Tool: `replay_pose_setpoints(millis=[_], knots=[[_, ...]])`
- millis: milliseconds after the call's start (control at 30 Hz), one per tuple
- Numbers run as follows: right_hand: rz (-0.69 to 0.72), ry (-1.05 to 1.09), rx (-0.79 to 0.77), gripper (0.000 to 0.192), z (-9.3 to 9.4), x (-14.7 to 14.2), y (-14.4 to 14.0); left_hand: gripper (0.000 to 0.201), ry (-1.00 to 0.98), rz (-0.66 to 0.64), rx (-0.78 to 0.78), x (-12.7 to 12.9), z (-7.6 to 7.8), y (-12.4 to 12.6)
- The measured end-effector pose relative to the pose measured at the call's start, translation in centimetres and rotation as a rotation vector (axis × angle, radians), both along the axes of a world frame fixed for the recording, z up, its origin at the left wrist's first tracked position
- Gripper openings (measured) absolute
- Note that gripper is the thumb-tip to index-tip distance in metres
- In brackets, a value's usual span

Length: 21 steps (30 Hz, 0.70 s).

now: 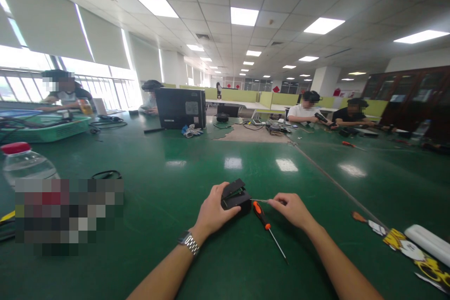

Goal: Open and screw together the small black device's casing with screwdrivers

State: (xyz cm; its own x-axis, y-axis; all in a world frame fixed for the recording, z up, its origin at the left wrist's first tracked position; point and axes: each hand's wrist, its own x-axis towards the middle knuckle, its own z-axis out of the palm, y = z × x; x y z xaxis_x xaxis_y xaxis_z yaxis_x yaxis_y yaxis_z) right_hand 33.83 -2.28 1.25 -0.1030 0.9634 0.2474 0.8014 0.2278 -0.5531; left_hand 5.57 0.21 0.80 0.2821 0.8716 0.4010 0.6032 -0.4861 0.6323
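Note:
A small black box-shaped device [236, 201] is gripped in my left hand [213, 209], thumb across its near side and fingers behind. One flat black panel on it sits raised at an angle, leaving a gap. My right hand [290, 209] pinches a thin metal tool [260, 200], whose tip reaches the device's right edge; its exact kind is too small to tell. Just below that tool, an orange-and-black screwdriver [262, 216] lies on the green table [197, 267], its shaft pointing toward me and to the right.
At left stand a clear bottle with a red cap [17, 149] and a green basket [52, 130] of cables. A black computer case [181, 108] and gloves [192, 131] are farther back. Scissors with yellow handles [429, 271] lie at right. Several people work around the table.

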Motion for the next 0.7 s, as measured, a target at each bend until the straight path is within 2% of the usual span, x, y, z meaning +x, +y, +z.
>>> replay_pose_setpoints(millis=[167, 400, 700], knots=[[-0.049, -0.156, 0.003, 0.042, 1.1, -0.4, -0.8, 0.067, 0.108, 0.023, 0.049, 0.2, 0.1, -0.5], [-0.202, -0.418, 0.047, 0.042, 2.8, -1.8, -2.3, 0.065, 0.295, 0.121, 0.192, 1.0, 0.6, -1.3], [-0.314, -0.506, -0.017, 0.047, 2.9, -4.3, -3.8, 0.065, 0.474, 0.176, 0.325, 1.7, 1.7, -2.6]])
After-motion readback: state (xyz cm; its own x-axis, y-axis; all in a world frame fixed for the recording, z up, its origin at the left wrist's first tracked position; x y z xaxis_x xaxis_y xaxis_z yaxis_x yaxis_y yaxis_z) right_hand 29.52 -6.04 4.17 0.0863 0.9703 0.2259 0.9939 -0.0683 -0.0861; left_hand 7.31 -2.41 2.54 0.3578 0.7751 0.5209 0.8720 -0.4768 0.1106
